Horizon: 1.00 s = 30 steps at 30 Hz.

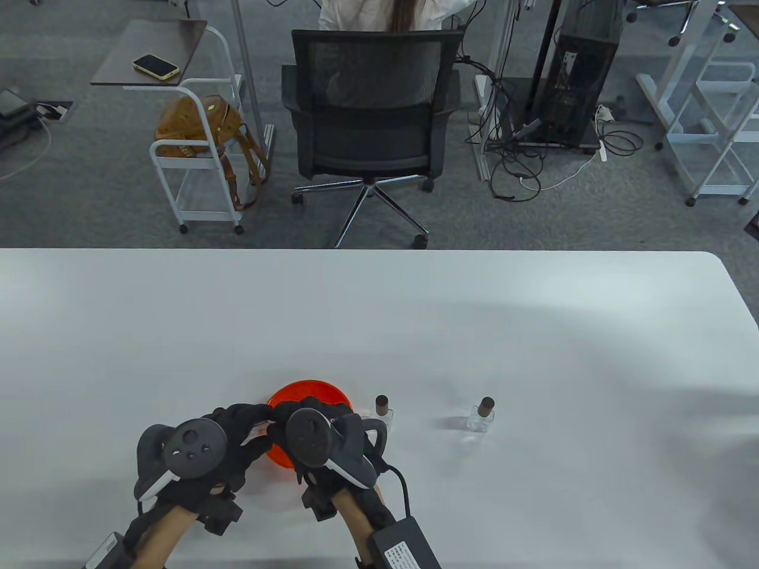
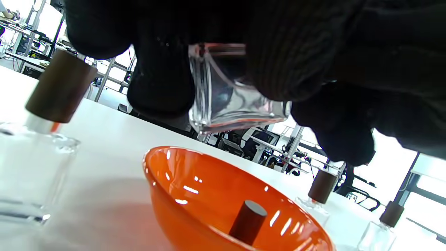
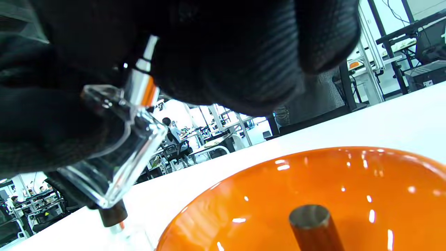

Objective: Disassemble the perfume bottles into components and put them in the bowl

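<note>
Both gloved hands meet above the orange bowl [image 1: 311,391]. My left hand [image 1: 252,422] grips a clear glass perfume bottle body [image 2: 231,104], held tilted over the bowl [image 2: 195,188]. My right hand [image 1: 295,415] pinches the silver spray pump [image 3: 141,85] at that bottle's neck [image 3: 118,157]. One brown cap [image 2: 248,220] lies inside the bowl [image 3: 348,174], also seen as the cap [image 3: 312,223] in the right wrist view. In the table view the held bottle is hidden under the hands.
Two capped bottles [image 1: 383,411] [image 1: 481,415] stand right of the bowl. A third capped bottle [image 2: 52,104] stands close on the bowl's other side, hidden by the hands from above. An office chair [image 1: 370,106] is beyond the table's far edge.
</note>
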### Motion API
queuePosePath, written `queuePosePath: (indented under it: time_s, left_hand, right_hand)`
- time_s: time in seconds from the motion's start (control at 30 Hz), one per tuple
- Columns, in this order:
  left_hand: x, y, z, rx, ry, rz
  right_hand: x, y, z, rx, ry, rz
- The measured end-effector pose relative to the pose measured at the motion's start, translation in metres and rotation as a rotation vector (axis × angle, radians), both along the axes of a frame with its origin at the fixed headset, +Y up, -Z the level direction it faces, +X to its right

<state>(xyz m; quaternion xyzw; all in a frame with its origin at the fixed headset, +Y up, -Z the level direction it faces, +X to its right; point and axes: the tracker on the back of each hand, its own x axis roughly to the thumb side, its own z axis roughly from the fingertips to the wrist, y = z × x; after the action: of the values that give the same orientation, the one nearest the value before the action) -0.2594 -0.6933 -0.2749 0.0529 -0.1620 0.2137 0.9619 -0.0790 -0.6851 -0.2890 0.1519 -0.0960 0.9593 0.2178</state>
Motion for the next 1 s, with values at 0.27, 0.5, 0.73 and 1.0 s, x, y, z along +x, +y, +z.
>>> queuePosePath:
  time_s: [0.27, 0.5, 0.73, 1.0]
  left_hand:
    - [-0.001, 0.0008, 0.0004, 0.011, 0.008, 0.008]
    - [-0.0027, -0.0026, -0.0004, -0.001, 0.013, -0.003]
    - [-0.0022, -0.0014, -0.0005, 0.015, 0.022, -0.003]
    - [-0.0034, 0.0005, -0.0004, 0.023, 0.021, 0.002]
  right_hand:
    - [0.0005, 0.0016, 0.0007, 0.028, 0.003, 0.02]
    - [-0.0024, -0.0045, 0.0005, -0.007, 0.02, 0.031]
    - [-0.0027, -0.004, 0.0004, -0.047, 0.034, 0.003]
    - [-0.0025, -0.0026, 0.0015, -0.036, 0.031, -0.022]
